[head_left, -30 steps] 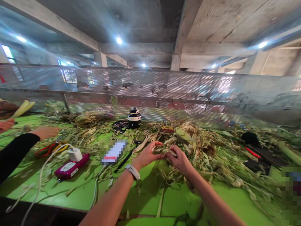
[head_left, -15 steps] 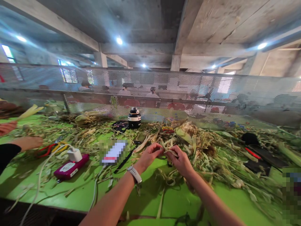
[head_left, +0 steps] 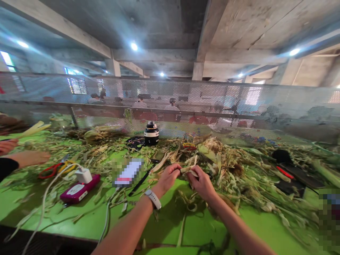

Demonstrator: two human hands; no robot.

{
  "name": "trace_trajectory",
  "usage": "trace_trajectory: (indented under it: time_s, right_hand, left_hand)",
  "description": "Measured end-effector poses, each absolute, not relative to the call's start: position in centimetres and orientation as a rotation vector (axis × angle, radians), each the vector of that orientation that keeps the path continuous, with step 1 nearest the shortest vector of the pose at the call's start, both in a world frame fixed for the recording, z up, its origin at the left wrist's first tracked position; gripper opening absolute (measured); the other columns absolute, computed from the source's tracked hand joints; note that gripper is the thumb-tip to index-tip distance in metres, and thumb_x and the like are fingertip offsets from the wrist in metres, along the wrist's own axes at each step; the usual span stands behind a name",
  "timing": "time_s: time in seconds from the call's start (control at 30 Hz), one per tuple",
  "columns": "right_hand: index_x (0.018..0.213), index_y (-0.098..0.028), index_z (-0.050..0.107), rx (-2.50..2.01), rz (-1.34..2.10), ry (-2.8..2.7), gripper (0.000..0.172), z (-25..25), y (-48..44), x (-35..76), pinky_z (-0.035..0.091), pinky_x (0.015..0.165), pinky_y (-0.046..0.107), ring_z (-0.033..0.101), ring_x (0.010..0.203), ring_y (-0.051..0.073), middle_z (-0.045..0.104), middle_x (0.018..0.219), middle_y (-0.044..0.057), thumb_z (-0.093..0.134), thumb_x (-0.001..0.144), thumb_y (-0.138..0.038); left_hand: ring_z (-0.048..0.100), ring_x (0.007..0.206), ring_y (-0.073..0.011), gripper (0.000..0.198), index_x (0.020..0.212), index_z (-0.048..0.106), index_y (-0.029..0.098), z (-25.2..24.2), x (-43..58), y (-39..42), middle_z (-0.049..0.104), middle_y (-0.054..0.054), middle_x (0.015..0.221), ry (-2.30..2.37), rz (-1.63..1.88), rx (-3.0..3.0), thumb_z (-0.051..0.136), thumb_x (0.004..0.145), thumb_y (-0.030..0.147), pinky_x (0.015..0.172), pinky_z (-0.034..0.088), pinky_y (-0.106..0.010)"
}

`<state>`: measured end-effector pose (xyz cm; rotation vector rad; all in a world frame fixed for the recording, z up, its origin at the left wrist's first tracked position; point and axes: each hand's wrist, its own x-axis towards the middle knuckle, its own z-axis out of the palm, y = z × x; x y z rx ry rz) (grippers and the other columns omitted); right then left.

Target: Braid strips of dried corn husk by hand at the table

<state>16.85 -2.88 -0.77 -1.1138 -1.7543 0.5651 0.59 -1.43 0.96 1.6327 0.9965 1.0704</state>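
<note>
Both my hands meet over the green table (head_left: 170,225), just in front of a heap of dried corn husks (head_left: 212,152). My left hand (head_left: 169,177), with a pale watch (head_left: 153,199) on its wrist, pinches one end of a pale corn husk strip (head_left: 189,169). On the other side, my right hand (head_left: 200,181) is closed on the same strip, its fingertips close to the left ones. Part of the strip is hidden behind my fingers. Loose husk shreds (head_left: 190,200) lie on the table below my hands.
To the left are a phone (head_left: 129,172), a black stick-like tool (head_left: 139,183), a magenta power strip (head_left: 79,189) with a white charger (head_left: 84,175), and red-handled scissors (head_left: 50,170). A co-worker's hands (head_left: 32,158) are at far left. A black bottle (head_left: 151,134) stands before a perforated screen (head_left: 170,102).
My fingers have shifted slightly on the husk strip, and more of it shows above them now. The co-worker's hands at far left have moved a little.
</note>
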Motion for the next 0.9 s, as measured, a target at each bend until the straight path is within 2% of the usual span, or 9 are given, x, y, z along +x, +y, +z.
trace_trajectory:
  time_s: [0.1,0.27,0.37,0.5,0.6,0.7,0.8,0.9]
  right_hand:
    - [0.079,-0.02,0.047,-1.093,0.602,-1.74,0.018,-0.9,-2.7,16.9,0.037,0.045,0.019,0.044,0.048,0.009,0.048,0.059,-0.004,0.048,0.083,-0.038]
    - [0.077,-0.021,0.045,-1.075,0.74,-1.643,0.025,-0.7,-2.4,17.0,0.035,0.038,0.02,0.039,0.039,0.008,0.043,0.054,-0.007,0.048,0.081,-0.045]
    - [0.075,-0.021,0.044,-1.065,0.761,-1.626,0.028,-0.7,-2.4,16.9,0.036,0.038,0.02,0.04,0.039,0.008,0.042,0.054,-0.007,0.049,0.08,-0.048]
    - [0.078,-0.021,0.044,-1.06,0.85,-1.614,0.028,-1.0,-2.5,16.7,0.037,0.037,0.021,0.041,0.036,0.008,0.042,0.052,-0.008,0.048,0.081,-0.049]
    - [0.081,-0.021,0.044,-1.067,0.858,-1.589,0.026,-1.1,-2.5,16.6,0.038,0.036,0.021,0.043,0.037,0.008,0.047,0.057,-0.007,0.048,0.081,-0.047]
    - [0.082,-0.021,0.043,-1.069,0.835,-1.576,0.024,-1.0,-2.3,16.8,0.037,0.036,0.021,0.042,0.038,0.007,0.053,0.064,-0.004,0.049,0.08,-0.044]
    - [0.095,-0.02,0.044,-1.049,0.817,-1.607,0.025,-1.0,-1.9,17.2,0.039,0.04,0.021,0.048,0.045,0.009,0.059,0.071,-0.001,0.052,0.077,-0.037]
    - [0.112,-0.02,0.043,-1.061,0.713,-1.709,0.04,-0.7,-1.7,17.9,0.044,0.053,0.023,0.055,0.058,0.012,0.063,0.081,0.001,0.052,0.073,-0.023]
  left_hand:
    - [0.044,0.071,-0.0159,0.008,0.075,0.051,0.019,0.7,0.9,-1.5,0.049,0.001,0.071,0.952,1.102,1.635,0.045,0.071,0.023,0.067,0.036,-0.028]
    - [0.047,0.073,-0.0162,0.03,0.1,0.051,0.019,0.4,1.1,-1.2,0.052,-0.001,0.077,0.837,1.1,1.582,0.045,0.071,0.02,0.07,0.038,-0.03]
    - [0.046,0.075,-0.0165,0.025,0.09,0.057,0.018,0.6,0.9,-1.3,0.053,-0.001,0.075,0.835,1.045,1.671,0.041,0.07,0.019,0.071,0.038,-0.029]
    - [0.043,0.071,-0.0157,0.018,0.077,0.056,0.018,0.8,0.7,-1.6,0.05,0.0,0.07,0.893,1.089,1.737,0.039,0.073,0.019,0.068,0.037,-0.028]
    - [0.045,0.074,-0.0155,0.01,0.08,0.054,0.019,0.7,0.7,-1.8,0.052,0.0,0.075,0.831,1.073,1.725,0.046,0.076,0.025,0.069,0.038,-0.028]
    - [0.047,0.073,-0.0153,0.019,0.085,0.053,0.019,0.4,1.0,-1.5,0.053,0.0,0.076,0.759,1.037,1.679,0.058,0.073,0.034,0.071,0.04,-0.028]
    - [0.049,0.074,-0.0153,0.026,0.083,0.053,0.019,0.1,1.1,-1.0,0.054,0.0,0.076,0.774,1.052,1.666,0.063,0.07,0.038,0.071,0.041,-0.029]
    - [0.048,0.073,-0.015,0.028,0.081,0.053,0.019,0.0,0.9,-0.6,0.055,0.0,0.075,0.803,1.064,1.67,0.064,0.069,0.042,0.07,0.04,-0.028]
